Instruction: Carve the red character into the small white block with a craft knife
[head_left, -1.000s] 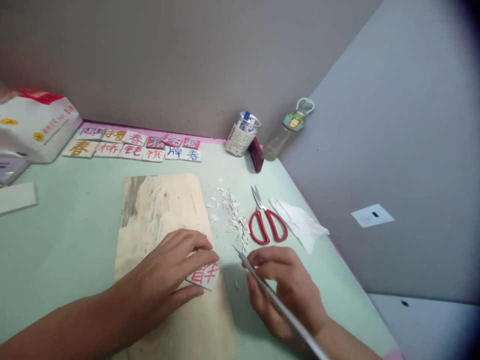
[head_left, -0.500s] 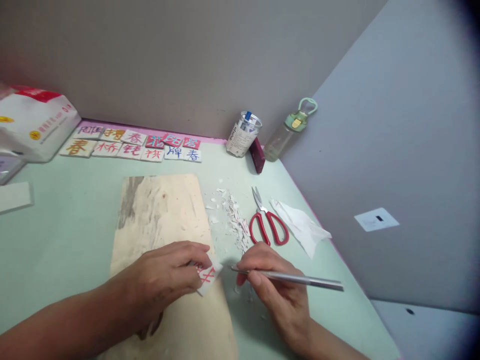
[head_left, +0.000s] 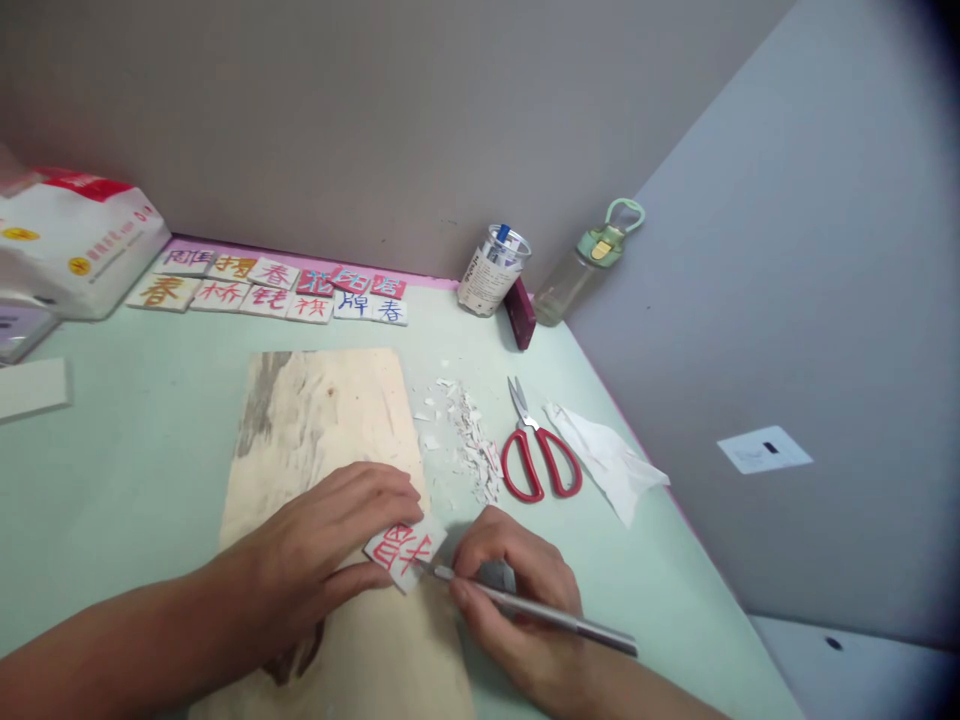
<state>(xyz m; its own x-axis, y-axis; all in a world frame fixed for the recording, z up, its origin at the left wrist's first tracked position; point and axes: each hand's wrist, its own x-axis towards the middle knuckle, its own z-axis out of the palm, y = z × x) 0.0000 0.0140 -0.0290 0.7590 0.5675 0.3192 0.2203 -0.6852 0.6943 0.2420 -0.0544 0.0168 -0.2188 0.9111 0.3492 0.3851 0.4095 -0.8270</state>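
Note:
My left hand (head_left: 322,550) presses a small white tile with a red character (head_left: 403,552) onto a pale wooden board (head_left: 330,420). A thin silver craft knife (head_left: 540,608) is gripped like a pen by my right hand (head_left: 517,600). Its tip touches the tile's lower right edge. White shavings (head_left: 469,445) lie scattered just right of the board.
Red-handled scissors (head_left: 536,450) and a crumpled white tissue (head_left: 607,460) lie to the right. Several painted character tiles (head_left: 277,285) line the back edge. A tin can (head_left: 491,270), a dark red block (head_left: 520,312) and a green-capped bottle (head_left: 581,265) stand at the corner. A white bag (head_left: 75,245) sits far left.
My right hand swung the knife round from pointing up and away, then brought its tip down onto the tile's edge. My left hand shifted its hold, uncovering more of the red character.

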